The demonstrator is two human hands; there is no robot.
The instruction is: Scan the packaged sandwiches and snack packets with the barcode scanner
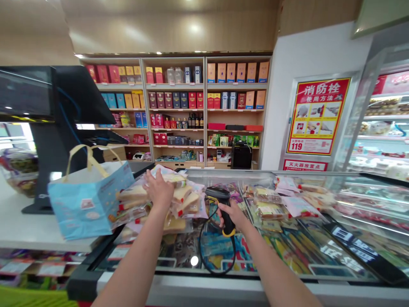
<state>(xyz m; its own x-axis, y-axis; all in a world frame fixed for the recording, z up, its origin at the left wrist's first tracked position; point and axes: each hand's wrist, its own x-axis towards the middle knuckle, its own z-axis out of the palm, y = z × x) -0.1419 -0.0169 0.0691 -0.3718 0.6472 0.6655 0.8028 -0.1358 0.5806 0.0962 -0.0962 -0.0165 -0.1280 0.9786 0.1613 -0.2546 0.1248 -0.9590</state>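
My right hand point(232, 214) is wrapped round the grip of a black and yellow barcode scanner point(220, 200), held above the freezer's glass top. A cable loops down below the scanner. My left hand point(159, 189) rests with spread fingers on a heap of bagged sliced bread point(188, 200) at the left of the glass. Several packs lie stacked there in clear wrapping with red clips. A second group of packaged bread point(268, 200) lies farther right on the same glass.
A blue paper bag point(92, 200) with cream handles stands on the white counter point(28, 230), beside a black checkout monitor point(79, 98). The glass-topped freezer point(236, 294) spans the front. Shelves point(204, 85) of boxes and bottles line the back wall. A red fire-hydrant sign point(318, 115) hangs right.
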